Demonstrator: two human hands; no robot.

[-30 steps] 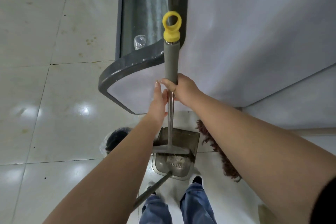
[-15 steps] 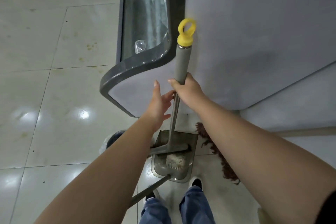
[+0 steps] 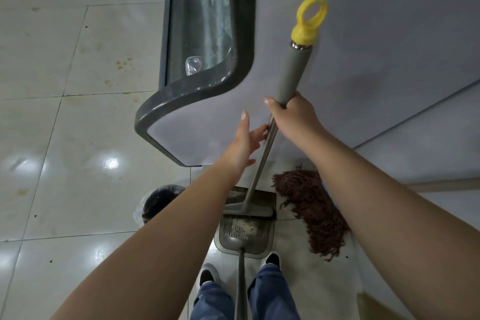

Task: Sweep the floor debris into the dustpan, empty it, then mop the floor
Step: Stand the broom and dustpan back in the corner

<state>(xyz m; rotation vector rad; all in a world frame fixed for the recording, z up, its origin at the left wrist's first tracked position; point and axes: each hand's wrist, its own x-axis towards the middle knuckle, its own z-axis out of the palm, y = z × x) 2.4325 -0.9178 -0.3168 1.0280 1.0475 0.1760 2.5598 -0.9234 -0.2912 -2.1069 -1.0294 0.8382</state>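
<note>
Steel-shafted broom point(image 3: 262, 163), light and stiff, stands head-down in the dustpan point(image 3: 246, 236) on the floor; right hand point(image 3: 293, 117) closed at its foam grip, best hold, left hand point(image 3: 246, 140) open, fingertips brushing the shaft.

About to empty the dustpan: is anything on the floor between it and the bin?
Nothing visible. The bin stands just left of the dustpan, but the left forearm hides the floor between them. The mop lies on the other side, right of the dustpan. The broom head rests across the dustpan's mouth, held by the right hand.
</note>
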